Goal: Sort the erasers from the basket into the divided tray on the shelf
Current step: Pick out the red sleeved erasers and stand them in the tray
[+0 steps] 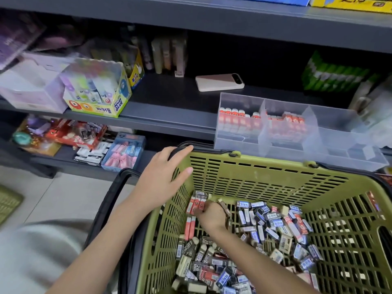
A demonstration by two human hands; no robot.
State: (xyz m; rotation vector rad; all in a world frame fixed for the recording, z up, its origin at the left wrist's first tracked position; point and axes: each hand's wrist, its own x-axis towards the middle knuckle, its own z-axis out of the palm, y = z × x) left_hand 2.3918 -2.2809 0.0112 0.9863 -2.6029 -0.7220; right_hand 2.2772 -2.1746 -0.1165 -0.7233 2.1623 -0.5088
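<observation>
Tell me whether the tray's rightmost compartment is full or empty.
Empty: rightmost compartment shows only clear plastic; red erasers sit in the other two.

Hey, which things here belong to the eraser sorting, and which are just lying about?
Job: basket, loose erasers in it, red erasers gripped by the right hand, left hand resting on the basket rim, divided tray.

Lying about: phone, glue box, green box, pink-and-blue box on the lower shelf.
</observation>
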